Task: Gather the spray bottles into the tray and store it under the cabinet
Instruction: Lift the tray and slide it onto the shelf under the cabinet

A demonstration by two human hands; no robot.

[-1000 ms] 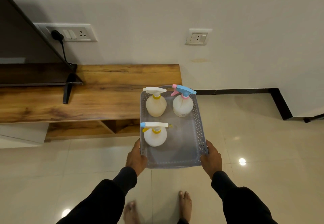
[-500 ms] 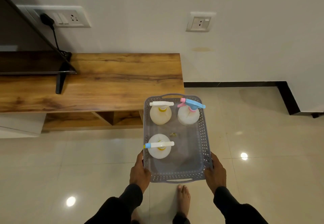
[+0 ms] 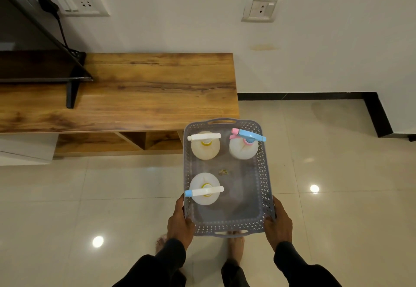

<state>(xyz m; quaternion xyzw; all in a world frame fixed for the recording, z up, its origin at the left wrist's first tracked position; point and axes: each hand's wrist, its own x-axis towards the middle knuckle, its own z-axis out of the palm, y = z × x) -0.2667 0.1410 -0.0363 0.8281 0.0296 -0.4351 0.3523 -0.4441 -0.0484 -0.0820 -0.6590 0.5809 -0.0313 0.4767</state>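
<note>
I hold a grey perforated tray (image 3: 265, 183) above the floor, in front of the right end of the wooden cabinet (image 3: 135, 91). My left hand (image 3: 180, 223) grips its near left corner and my right hand (image 3: 279, 226) its near right corner. Three spray bottles stand upright in it: a yellowish one with a white trigger (image 3: 205, 146) at the far left, a white one with a blue and pink trigger (image 3: 243, 145) at the far right, and a white one with a white, blue-tipped trigger (image 3: 204, 189) at the near left.
Open shelf compartments (image 3: 148, 140) show under the cabinet top, low near the tiled floor (image 3: 337, 196). A TV on a black stand (image 3: 72, 91) occupies the cabinet's left part, its cable plugged into a wall socket (image 3: 67, 2). My bare feet (image 3: 235, 248) are below the tray.
The tray has come down and back from the cabinet edge, and now hangs lower over the floor. Both hands keep the same grip, and the bottles stay upright.
</note>
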